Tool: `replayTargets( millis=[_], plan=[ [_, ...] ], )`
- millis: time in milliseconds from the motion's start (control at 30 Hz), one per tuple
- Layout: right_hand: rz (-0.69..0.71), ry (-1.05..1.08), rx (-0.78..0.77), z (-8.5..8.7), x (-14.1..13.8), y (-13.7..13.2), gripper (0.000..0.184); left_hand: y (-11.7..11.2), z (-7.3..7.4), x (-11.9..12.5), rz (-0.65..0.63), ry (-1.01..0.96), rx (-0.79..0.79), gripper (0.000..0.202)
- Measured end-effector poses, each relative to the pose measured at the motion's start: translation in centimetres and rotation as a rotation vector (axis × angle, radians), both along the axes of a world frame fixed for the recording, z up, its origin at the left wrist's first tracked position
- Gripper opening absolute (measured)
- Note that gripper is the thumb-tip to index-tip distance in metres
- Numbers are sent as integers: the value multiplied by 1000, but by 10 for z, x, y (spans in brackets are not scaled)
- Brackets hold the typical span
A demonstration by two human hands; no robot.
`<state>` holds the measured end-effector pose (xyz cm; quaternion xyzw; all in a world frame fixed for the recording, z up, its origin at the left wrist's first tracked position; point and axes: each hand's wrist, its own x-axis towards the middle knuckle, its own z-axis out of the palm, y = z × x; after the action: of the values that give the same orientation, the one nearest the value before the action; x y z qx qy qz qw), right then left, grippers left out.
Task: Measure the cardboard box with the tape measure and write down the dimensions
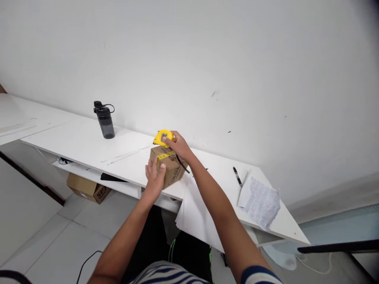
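Note:
A small brown cardboard box [173, 170] with dark print and a band of yellow tape on it sits near the front edge of the white desk. My left hand [155, 177] lies against the box's left side, fingers apart. Above the box's far top edge, my right hand [180, 146] grips a yellow tape measure [161, 138], thumb on its face. A black strap [182, 163] hangs from the tape measure down over the box. Whether the yellow band is the measure's blade, I cannot tell for certain.
A dark water bottle [105, 122] stands to the left on the desk [77, 138]. White paper sheets [197, 215] overhang the front edge. At the right lie a black pen [237, 176] and a crumpled written sheet [262, 201]. Another cardboard box [87, 187] is below the desk.

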<state>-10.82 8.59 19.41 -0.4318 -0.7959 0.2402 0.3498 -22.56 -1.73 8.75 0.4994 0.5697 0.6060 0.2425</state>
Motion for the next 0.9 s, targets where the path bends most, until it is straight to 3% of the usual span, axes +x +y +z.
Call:
replayTargets(
  millis=[100,167,233,300,400,500,600,800,900],
  plan=[
    [-119,-36,38,-1,11,-3,60,4,9,-15,185,38,10,62],
    [-138,-180,84,-4,14,-8,60,21,18,-31,184,73,55,61],
    [-104,-292,114,-7,13,-13,59,41,23,-44,79,54,70,60],
    [-81,-351,138,-10,9,-16,57,58,23,-49,-110,-55,38,63],
    [-71,-405,173,-12,2,-17,54,69,17,-48,-356,-256,-35,63],
    [-55,-448,192,-10,5,-20,54,70,12,-44,-353,-330,-42,58],
    [-74,-469,196,-11,31,-36,54,71,11,-44,-291,-344,-48,57],
    [-143,-441,130,-26,111,-83,54,78,7,-46,-318,-337,-34,59],
    [-155,-414,108,-29,123,-90,54,81,4,-46,-282,-345,-15,56]
  ],
)
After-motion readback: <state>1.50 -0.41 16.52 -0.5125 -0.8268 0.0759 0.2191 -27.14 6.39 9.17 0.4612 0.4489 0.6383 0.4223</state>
